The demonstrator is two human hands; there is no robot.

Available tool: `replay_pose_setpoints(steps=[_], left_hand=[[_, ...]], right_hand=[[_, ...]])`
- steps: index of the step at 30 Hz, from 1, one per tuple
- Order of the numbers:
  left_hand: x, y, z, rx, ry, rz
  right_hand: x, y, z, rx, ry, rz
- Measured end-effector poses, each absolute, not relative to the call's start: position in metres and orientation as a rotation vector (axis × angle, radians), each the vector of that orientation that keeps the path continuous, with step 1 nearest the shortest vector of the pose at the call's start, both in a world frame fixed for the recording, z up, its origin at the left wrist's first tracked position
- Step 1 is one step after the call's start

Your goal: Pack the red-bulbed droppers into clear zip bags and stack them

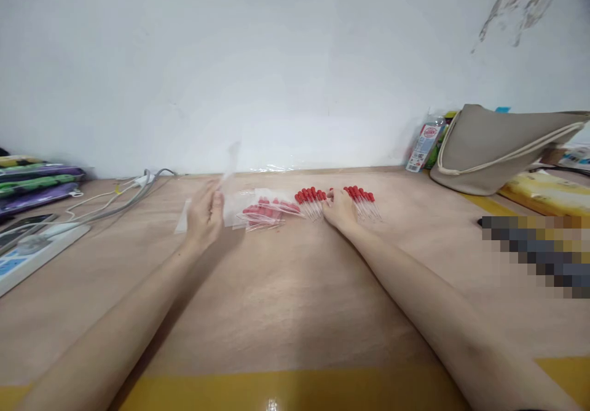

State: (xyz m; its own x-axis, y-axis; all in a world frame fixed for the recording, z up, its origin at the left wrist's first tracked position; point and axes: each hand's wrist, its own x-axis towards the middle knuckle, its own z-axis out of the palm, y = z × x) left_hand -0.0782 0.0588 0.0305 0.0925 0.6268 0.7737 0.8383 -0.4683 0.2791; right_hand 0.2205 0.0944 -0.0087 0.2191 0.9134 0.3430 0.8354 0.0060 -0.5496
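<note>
My left hand (pixel 205 214) is closed on a small clear plastic bag (pixel 229 168), which stands up from the fingers and is blurred. My right hand (pixel 340 208) rests over a row of droppers with red bulbs and thin clear tubes. Its fingers are closed around red bulbs, partly hidden by the hand. Droppers (pixel 311 196) lie to its left, and more droppers (pixel 364 199) fan out to its right. Between the hands lie filled clear bags (pixel 265 211) with red-bulbed droppers inside. Flat clear bags (pixel 183 217) lie beside and behind my left hand.
A white power strip (pixel 46 245) with cables (pixel 115 202) and a phone (pixel 27 230) lie at the left, near folded packages (pixel 41 187). At the right are a grey-beige bag (pixel 488 147), a labelled clear pack (pixel 424 147) and a yellow package (pixel 544 193). A white wall (pixel 286 79) bounds the table's back.
</note>
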Motion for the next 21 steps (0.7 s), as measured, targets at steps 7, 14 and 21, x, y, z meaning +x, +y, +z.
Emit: replay_pose_setpoints(steps=[7,14,21], left_hand=[[-0.008,0.013,0.013,-3.085,-0.776,-0.653],[0.001,0.0,-0.005,-3.174,-0.836,-0.613],[0.001,0.0,-0.01,-2.694,-1.356,-1.149]], right_hand=[[0.236,0.108,-0.009,-2.017,-1.783,0.186],[0.23,0.111,-0.005,-2.001,-1.974,0.073],[0.218,0.097,-0.002,-1.957,-2.1,-0.052]])
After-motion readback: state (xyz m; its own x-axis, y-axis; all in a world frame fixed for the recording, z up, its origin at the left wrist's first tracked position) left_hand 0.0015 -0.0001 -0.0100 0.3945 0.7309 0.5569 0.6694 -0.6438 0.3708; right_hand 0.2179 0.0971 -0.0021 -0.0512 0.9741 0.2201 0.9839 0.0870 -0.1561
